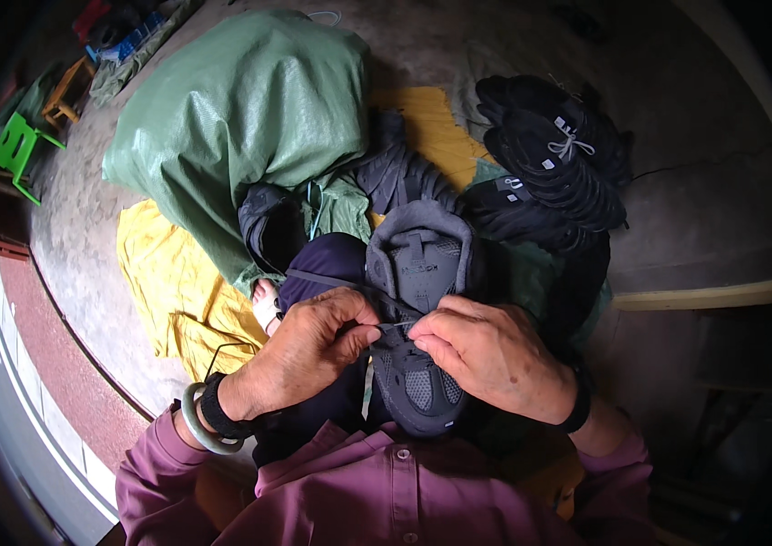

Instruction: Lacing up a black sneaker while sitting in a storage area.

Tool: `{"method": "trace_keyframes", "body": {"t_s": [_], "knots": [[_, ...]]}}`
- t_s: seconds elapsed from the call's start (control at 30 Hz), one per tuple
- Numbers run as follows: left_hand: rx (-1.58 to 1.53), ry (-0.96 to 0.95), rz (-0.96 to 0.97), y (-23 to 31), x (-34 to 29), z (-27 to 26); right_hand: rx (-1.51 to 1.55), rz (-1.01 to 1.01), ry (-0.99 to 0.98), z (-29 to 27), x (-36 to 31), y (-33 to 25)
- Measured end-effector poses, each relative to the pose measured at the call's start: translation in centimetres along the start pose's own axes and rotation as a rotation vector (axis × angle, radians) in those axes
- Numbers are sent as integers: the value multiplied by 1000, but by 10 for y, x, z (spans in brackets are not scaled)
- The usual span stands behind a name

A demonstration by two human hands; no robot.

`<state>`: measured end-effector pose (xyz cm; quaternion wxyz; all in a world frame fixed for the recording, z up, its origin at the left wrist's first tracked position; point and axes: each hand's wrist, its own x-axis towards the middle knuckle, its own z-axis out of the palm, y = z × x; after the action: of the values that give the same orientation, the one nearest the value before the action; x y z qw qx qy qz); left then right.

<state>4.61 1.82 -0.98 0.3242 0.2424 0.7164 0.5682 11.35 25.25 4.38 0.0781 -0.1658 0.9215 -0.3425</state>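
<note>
Biggest thing in view: a bulging green woven sack at 11 o'clock, slumped on the concrete floor with its mouth sagging toward the person, likely so pairs can be pulled out within arm's reach. Under it lies a yellow sheet, running from 9 o'clock round to 1 o'clock, apparently there to keep the footwear off the bare floor.

At 2 o'clock sits a stack of dark shoes, soles up and nested, bound with a pale cord; small pale rectangular tags show on them, too small to make out. More loose dark shoes lie at 12 o'clock, and 1 black shoe rests against the sack at 10 o'clock.

Now the centre: a grey mesh sneaker rests on the person's lap, toe toward the body, tongue pointing away, so the lacing area faces up at working distance. The left hand has a narrow pinch grip, thumb and forefinger closed on a thin dark lace that stretches off toward 10 o'clock. The right hand meets it at the eyelets, fingertips closed tight on the lace end. A pale green bangle circles the left wrist.

Far off at 10 o'clock, a bright green stool.
</note>
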Motion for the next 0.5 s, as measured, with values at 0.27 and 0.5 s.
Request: {"method": "trace_keyframes", "body": {"t_s": [0.27, 0.5], "knots": [[-92, 93, -8, -17, -13, 20, -71, 63, -42, 0, -1, -7], [-74, 7, -112, -12, -16, 19, -77, 50, 38, 14, -5, -5]]}}
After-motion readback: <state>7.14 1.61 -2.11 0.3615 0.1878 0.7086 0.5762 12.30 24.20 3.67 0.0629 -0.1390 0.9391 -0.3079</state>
